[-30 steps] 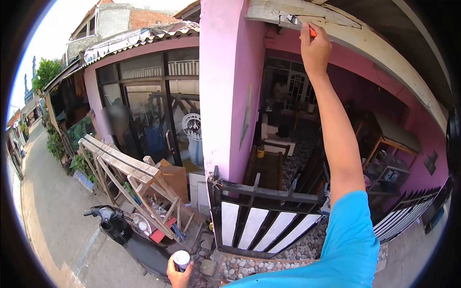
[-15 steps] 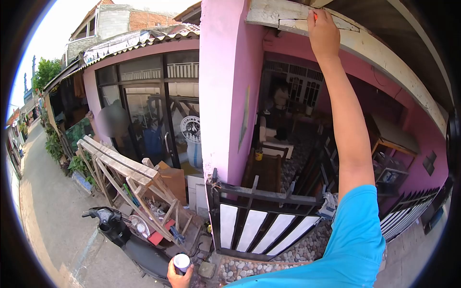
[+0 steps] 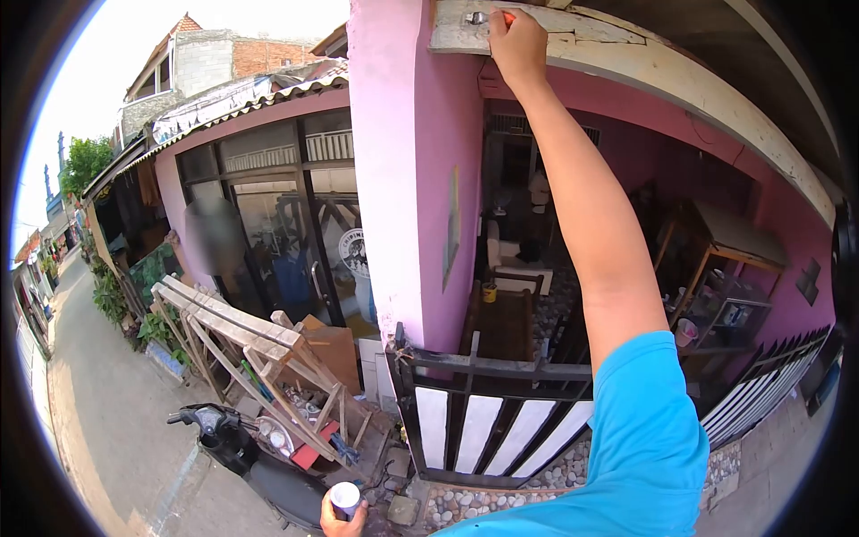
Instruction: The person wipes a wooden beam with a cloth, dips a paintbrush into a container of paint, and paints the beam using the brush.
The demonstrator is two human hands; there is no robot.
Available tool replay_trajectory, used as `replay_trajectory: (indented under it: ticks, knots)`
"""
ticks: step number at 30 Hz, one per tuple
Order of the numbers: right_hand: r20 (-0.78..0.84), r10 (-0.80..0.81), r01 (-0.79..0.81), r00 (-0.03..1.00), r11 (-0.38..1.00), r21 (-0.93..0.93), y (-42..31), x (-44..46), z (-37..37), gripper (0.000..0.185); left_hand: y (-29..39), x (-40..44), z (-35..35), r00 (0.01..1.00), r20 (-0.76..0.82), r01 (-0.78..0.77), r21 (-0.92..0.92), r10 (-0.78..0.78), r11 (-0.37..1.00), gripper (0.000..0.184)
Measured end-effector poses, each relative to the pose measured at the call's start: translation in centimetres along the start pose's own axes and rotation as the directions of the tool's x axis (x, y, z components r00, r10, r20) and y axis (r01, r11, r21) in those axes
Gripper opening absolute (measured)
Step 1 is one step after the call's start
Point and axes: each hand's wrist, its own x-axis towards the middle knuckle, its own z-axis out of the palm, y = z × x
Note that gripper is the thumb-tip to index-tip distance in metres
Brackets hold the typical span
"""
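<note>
My right hand (image 3: 519, 45) is raised overhead, its fingers closed on a small paintbrush (image 3: 483, 17) with an orange handle and a metal band. The brush lies against the face of a whitish, worn wooden beam (image 3: 573, 40), close to the beam's left end. Low in the view, my left hand (image 3: 343, 519) is wrapped round a small white cup (image 3: 344, 495), held upright. What is inside the cup cannot be made out.
Below stands a black metal gate (image 3: 501, 430) with white panels, beside a pink pillar (image 3: 385, 179). A parked scooter (image 3: 259, 474) and a wooden trestle (image 3: 242, 322) are at the left, near the road (image 3: 98, 385). A person (image 3: 539, 190) is inside the dim porch.
My right hand has slid left along the beam, and the brush's metal band now shows. The view has shifted slightly; the left hand still holds the cup.
</note>
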Motion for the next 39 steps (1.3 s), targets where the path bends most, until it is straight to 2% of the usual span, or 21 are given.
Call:
replay_trajectory:
  ticks: [1,3,4,6,7,9,10,12,13,14,16,18,20,21,25,27,31,33,34,37,39]
  knots:
    - [-0.034,0.003,-0.003,0.999,1.000,-0.002,1.0,0.0,-1.0,0.036,0.1,0.0,0.1,1.000,-0.002,-0.009,-0.005,0.009,1.000,0.058]
    - [-0.066,-0.045,0.029,0.997,0.973,-0.227,2.3,0.3,-3.7,0.034,0.0,0.1,0.3,1.000,0.006,-0.014,-0.012,0.014,1.000,0.058]
    - [-0.064,-0.048,0.033,0.997,0.973,-0.229,2.4,0.5,-5.0,0.034,0.0,0.2,0.4,1.000,0.008,-0.023,-0.018,0.023,1.000,0.059]
    - [-0.080,-0.227,0.176,0.971,0.897,-0.406,2.2,0.5,-6.8,0.031,0.6,0.3,0.4,0.999,0.022,-0.038,-0.009,0.039,0.999,0.058]
    - [-0.079,-0.229,0.178,0.970,0.897,-0.405,1.9,0.3,-6.9,0.031,0.8,0.3,0.3,0.998,0.035,-0.055,0.002,0.055,0.998,0.058]
    - [0.005,-0.333,0.289,0.943,0.812,-0.506,1.3,0.0,-6.8,0.030,0.3,0.4,0.5,0.997,0.034,-0.067,-0.020,0.068,0.998,0.058]
    - [0.004,-0.335,0.292,0.942,0.815,-0.501,0.8,-0.4,-6.3,0.030,0.1,0.4,0.6,0.996,0.034,-0.080,-0.036,0.081,0.996,0.058]
    - [0.121,-0.328,0.346,0.937,0.826,-0.444,-0.4,-1.5,-4.0,0.028,0.3,0.2,0.5,0.996,0.021,-0.088,-0.024,0.088,0.996,0.057]
    - [0.164,-0.256,0.302,0.953,0.860,-0.412,-1.2,-1.9,-3.0,0.027,0.6,0.1,0.4,0.995,0.015,-0.098,-0.009,0.098,0.995,0.056]
    - [0.164,-0.258,0.303,0.952,0.864,-0.402,-1.6,-1.6,-2.3,0.027,0.9,-0.1,0.2,0.996,0.005,-0.092,-0.009,0.092,0.996,0.056]
    - [-0.004,-0.299,0.294,0.954,0.940,-0.173,-2.2,-0.6,-0.3,0.024,1.2,-0.3,0.0,0.996,-0.013,-0.090,-0.030,0.090,0.995,0.054]
    - [-0.062,-0.347,0.331,0.936,0.926,-0.182,-2.6,1.1,1.1,0.025,1.0,-0.5,-0.2,0.998,-0.046,-0.054,-0.041,0.053,0.998,0.053]
    - [-0.251,-0.307,0.319,0.918,0.948,0.009,-2.6,2.7,2.8,0.021,0.8,-0.7,-0.3,0.997,-0.077,-0.019,-0.053,0.015,0.998,0.053]
    - [-0.194,-0.211,0.227,0.958,0.972,0.066,-2.3,3.1,3.3,0.022,0.7,-0.8,-0.4,0.996,-0.085,0.009,-0.058,-0.014,0.998,0.053]
    - [-0.141,-0.089,0.102,0.986,0.991,0.085,-1.5,3.2,4.3,0.024,0.9,-0.9,-0.8,0.994,-0.096,0.049,-0.055,-0.055,0.997,0.058]
    - [-0.056,-0.013,0.009,0.998,0.998,-0.069,-1.5,2.6,3.6,0.025,0.8,-0.9,-0.9,0.994,-0.096,0.051,-0.034,-0.055,0.998,0.059]
    - [-0.047,-0.053,0.052,0.997,0.998,-0.038,-1.9,3.2,2.6,0.027,0.1,0.0,-0.9,0.995,-0.086,0.050,0.017,-0.048,0.999,0.061]
    - [-0.092,-0.087,0.095,0.992,0.991,0.096,-1.8,3.9,3.2,0.029,0.3,0.2,-0.9,0.996,-0.075,0.047,0.037,-0.044,0.998,0.060]
    - [-0.092,-0.085,0.094,0.992,0.991,0.097,-1.6,3.9,3.6,0.029,0.6,0.4,-0.8,0.996,-0.070,0.058,0.049,-0.054,0.997,0.060]
    - [-0.058,-0.084,0.088,0.995,0.994,0.059,-1.4,3.4,4.3,0.029,1.4,0.6,-0.6,0.996,-0.062,0.060,0.031,-0.058,0.998,0.059]
    - [-0.003,-0.063,0.062,0.998,0.994,-0.091,-1.6,2.8,4.0,0.028,1.3,0.4,-0.6,0.997,-0.061,0.056,-0.001,-0.056,0.998,0.058]
